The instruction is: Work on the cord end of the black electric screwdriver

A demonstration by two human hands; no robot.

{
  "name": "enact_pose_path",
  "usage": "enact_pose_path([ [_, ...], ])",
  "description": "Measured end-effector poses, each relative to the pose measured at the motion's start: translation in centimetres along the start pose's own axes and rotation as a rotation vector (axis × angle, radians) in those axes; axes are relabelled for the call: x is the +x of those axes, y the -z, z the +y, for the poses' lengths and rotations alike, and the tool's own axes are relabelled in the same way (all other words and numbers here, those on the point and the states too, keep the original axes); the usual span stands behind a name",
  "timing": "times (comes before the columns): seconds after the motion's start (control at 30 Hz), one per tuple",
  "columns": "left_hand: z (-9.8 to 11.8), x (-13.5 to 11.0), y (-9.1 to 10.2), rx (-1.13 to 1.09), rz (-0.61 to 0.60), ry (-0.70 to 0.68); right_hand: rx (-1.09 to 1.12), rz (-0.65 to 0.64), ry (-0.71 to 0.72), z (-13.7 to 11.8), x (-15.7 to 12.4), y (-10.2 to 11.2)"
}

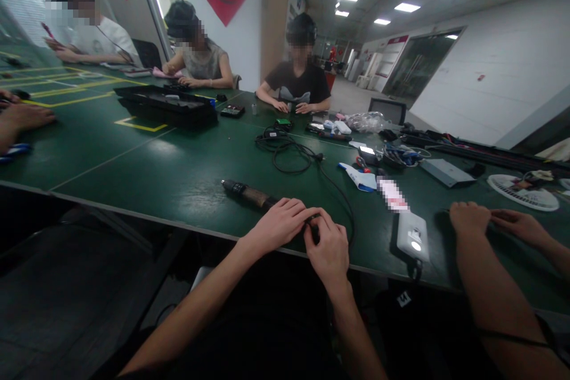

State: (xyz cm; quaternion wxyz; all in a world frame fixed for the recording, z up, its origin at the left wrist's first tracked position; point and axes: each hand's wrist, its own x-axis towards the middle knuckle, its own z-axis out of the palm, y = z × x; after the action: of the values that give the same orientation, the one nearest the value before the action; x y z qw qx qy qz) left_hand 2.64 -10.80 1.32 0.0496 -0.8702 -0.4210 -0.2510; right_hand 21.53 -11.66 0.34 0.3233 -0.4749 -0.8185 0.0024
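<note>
An electric screwdriver [247, 193] with a dark ringed front and a brownish barrel lies slanted near the table's front edge, its tip pointing left. My left hand [285, 221] is closed over its rear end. Close against it, my right hand [328, 246] pinches a small dark end piece, mostly covered by the fingers. A black power cord [294, 157] lies coiled beyond my hands; its line runs down to the right and behind my right hand. The joint between screwdriver and cord is hidden by my fingers.
A black tray [164, 108] stands farther left on the green table [178, 160]. To the right lie a white power bank [413, 237], a blue-white packet [360, 178] and a grey metal box [446, 172]. A neighbour's hands [472, 218] work at the right; several people sit opposite.
</note>
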Motion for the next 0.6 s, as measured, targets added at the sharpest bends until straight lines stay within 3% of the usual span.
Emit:
enact_pose_path([
  [0.6,-0.06,-0.08,0.03,0.001,-0.018,-0.025,-0.016,0.006,-0.006,0.04,-0.12,-0.26],
])
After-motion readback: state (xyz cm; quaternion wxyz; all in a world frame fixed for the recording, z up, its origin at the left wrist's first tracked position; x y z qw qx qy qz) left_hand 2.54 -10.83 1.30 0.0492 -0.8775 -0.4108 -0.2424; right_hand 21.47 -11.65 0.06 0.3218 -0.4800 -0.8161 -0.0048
